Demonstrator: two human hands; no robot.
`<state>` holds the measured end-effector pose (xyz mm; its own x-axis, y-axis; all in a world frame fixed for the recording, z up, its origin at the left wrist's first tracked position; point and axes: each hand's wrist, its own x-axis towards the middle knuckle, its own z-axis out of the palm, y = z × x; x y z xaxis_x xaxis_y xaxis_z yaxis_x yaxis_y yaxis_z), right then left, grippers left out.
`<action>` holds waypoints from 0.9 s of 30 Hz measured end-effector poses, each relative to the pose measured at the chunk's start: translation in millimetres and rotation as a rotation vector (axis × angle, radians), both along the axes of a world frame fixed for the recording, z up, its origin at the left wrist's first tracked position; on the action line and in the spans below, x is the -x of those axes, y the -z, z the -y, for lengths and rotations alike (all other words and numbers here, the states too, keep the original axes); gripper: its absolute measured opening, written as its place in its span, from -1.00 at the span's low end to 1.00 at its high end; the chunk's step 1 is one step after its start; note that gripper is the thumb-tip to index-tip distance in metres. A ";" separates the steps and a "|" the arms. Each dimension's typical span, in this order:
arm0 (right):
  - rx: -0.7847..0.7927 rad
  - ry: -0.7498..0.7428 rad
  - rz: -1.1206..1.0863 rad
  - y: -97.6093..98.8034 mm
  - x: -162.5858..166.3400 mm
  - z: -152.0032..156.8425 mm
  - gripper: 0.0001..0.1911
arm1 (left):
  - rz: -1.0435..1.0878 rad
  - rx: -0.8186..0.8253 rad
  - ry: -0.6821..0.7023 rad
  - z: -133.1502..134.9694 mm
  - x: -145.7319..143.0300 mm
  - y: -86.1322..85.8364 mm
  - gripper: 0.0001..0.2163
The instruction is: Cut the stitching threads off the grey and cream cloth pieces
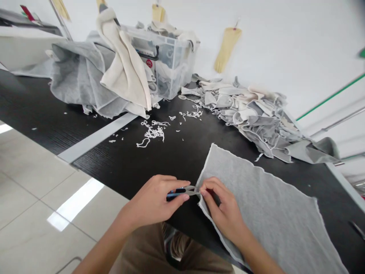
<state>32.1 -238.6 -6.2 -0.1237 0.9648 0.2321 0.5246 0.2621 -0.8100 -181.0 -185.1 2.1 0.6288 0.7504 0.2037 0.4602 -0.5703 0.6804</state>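
Observation:
My left hand is closed round small blue-handled thread snips, whose metal tips point right at the cloth's edge. My right hand pinches the left edge of a flat grey knit cloth, fingertips right at the snips' tips. The cloth lies spread on the black table, reaching from my hands to the lower right.
White thread trimmings lie scattered mid-table. A heap of grey and cream cloth pieces sits at the back right. Draped grey and cream fabric covers a clear plastic bin at the back. The table's front edge runs diagonally; tiled floor lies left.

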 end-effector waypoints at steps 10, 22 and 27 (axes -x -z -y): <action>0.186 0.044 -0.112 4.4 -4.9 -3.9 -0.86 | -0.003 0.042 0.132 -18.3 -2.9 1.3 -0.78; 0.192 0.055 -0.115 4.5 -4.4 -3.9 -0.85 | -0.069 0.002 0.143 -17.3 -8.6 -1.0 -0.77; 0.202 0.046 -0.120 5.9 -5.9 -2.2 -0.87 | -0.093 -0.007 0.165 -17.8 -10.8 -4.3 -0.80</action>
